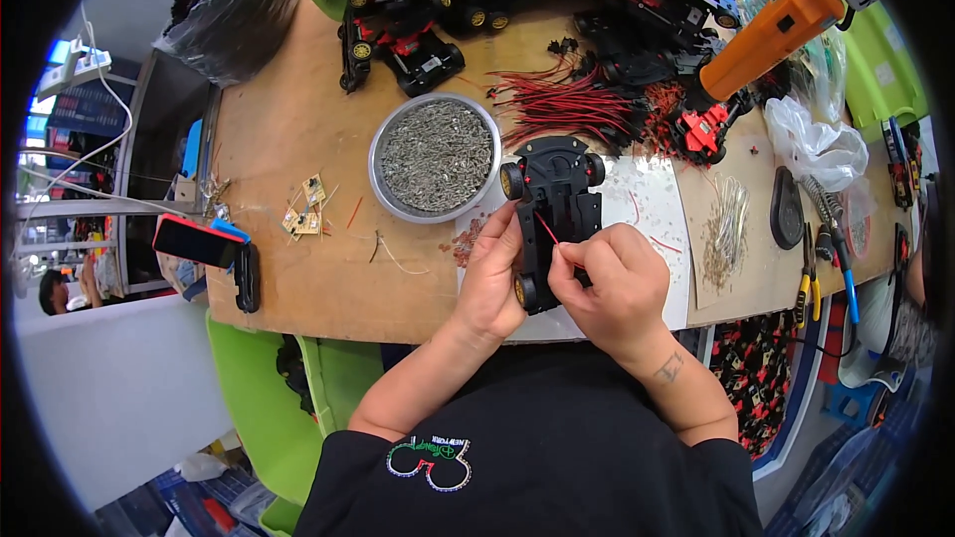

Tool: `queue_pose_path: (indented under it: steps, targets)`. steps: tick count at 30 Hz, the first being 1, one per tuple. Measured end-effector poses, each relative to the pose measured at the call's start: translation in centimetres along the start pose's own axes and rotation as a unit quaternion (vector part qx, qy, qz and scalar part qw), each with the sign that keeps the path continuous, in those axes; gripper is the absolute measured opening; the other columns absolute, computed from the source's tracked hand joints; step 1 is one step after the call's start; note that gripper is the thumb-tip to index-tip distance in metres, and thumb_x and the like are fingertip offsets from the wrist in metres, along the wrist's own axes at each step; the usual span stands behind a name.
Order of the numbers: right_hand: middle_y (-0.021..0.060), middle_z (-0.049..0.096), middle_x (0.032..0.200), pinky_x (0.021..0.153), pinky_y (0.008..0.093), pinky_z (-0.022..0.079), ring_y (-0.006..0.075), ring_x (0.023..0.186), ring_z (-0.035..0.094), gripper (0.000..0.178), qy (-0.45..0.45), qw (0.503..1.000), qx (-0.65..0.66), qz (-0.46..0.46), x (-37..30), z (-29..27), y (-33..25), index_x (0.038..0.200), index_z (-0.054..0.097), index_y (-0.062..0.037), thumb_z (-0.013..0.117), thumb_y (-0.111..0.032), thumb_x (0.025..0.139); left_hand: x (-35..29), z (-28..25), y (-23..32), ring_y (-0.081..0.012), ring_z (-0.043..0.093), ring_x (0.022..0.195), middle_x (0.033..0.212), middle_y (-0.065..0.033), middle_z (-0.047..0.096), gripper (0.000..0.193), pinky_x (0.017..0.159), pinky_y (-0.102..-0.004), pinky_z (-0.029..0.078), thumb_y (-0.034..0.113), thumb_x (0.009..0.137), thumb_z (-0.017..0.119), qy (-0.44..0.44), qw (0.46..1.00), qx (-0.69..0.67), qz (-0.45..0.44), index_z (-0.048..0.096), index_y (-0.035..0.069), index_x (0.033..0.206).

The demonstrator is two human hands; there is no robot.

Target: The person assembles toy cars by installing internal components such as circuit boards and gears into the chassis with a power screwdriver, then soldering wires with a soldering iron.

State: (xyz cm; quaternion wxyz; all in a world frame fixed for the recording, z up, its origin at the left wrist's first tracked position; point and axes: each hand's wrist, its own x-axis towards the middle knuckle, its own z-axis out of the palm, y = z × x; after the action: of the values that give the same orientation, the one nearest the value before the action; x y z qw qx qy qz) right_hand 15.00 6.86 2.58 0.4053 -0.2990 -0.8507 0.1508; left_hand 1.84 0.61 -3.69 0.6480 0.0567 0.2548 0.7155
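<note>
In front of my chest, a black toy car chassis (559,177) is tilted with its inner side up and its yellow-rimmed wheels showing. My left hand (490,283) is closed on its left edge, between two wheels. Over the chassis, my right hand (619,283) pinches a thin red wire (547,228), which runs up and left into the car body. Where the wire's far end goes is too small to make out. White paper (652,204) lies beneath. Just to the left stands a clear round tub (374,161) full of small silvery metal pieces.
Red and black wires (557,104) lie beyond the chassis, before piled toy cars (423,60). An orange power tool (771,30) leans in from the far right. Yellow-handled pliers (808,293) and a blue-handled soldering iron (846,283) sit right; small circuit boards (306,211) and a phone (199,241) left.
</note>
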Motion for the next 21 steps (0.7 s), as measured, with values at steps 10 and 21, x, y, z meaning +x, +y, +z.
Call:
queue_pose_path:
  steps: [10, 21]
  targets:
    - [0.0054, 0.052, 0.070, 0.050, 0.0347, 0.045, 0.0241, 0.059, 0.055, 0.019, -0.018, 1.000, -0.009, 0.007, 0.2, 0.6, -0.4, 0.074, 0.060, -0.0070, 0.076, 0.000, 0.066, -0.1, 0.0, 0.1, -0.0235, 0.064, 0.113, 0.128, -0.0108, 0.062, 0.036, 0.097, -0.0390, 0.055, 0.021, 0.104, 0.052, 0.006, 1.000, 0.003, 0.014, 0.049, 0.009, 0.137]
    - [0.0057, 0.053, 0.069, 0.051, 0.0352, 0.045, 0.0246, 0.059, 0.056, 0.017, -0.040, 0.998, 0.027, 0.041, 0.8, 0.4, -0.7, 0.073, 0.061, -0.0078, 0.076, -0.002, 0.066, -0.1, -0.4, 0.4, -0.0247, 0.064, 0.115, 0.129, -0.0127, 0.062, 0.039, 0.099, -0.0396, 0.054, 0.025, 0.103, 0.052, -0.009, 1.000, 0.003, 0.004, 0.049, 0.007, 0.138]
